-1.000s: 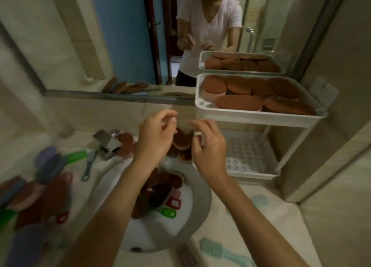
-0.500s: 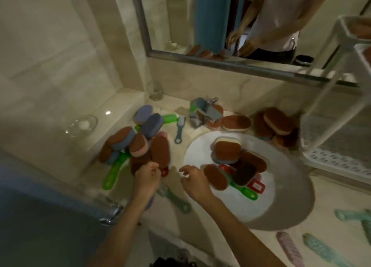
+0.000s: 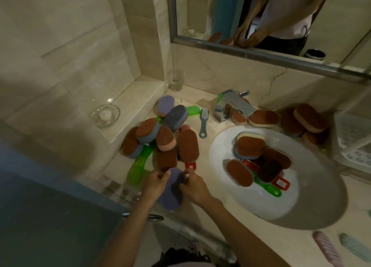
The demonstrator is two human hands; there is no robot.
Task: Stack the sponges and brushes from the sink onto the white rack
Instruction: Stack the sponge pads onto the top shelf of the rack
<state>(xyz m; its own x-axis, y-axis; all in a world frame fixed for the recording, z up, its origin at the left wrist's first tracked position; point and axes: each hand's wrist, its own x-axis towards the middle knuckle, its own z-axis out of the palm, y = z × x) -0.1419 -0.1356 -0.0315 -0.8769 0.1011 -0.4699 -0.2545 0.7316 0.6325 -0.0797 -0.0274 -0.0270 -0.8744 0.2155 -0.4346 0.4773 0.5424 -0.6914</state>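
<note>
Where the two forearms meet at the near edge of the tabletop, the left hand and the right hand each have their grip clamped on one purple sponge, fingers curled round its opposite sides so that it sits upright between them. Just beyond the hands lies a heap of brown-faced sponges, some with blue or pink backing, leaning on one another, with a green brush poking out beneath them and two bluish sponges on the far side of the heap. To the right, the white sink holds more sponges: a lone brown one near the front, a small stack behind it, and a darker one lying over a green-handled brush and a red-handled brush. A grey brush lies flat between the heap and the sink. Farther back stands the metal tap, with a sponge tucked beside it, and another cluster of sponges behind the sink's right rim. At the right edge, blurred, is the white rack. A glass dish rests on the ledge at left, and a drinking glass stands in the corner below the mirror.
</note>
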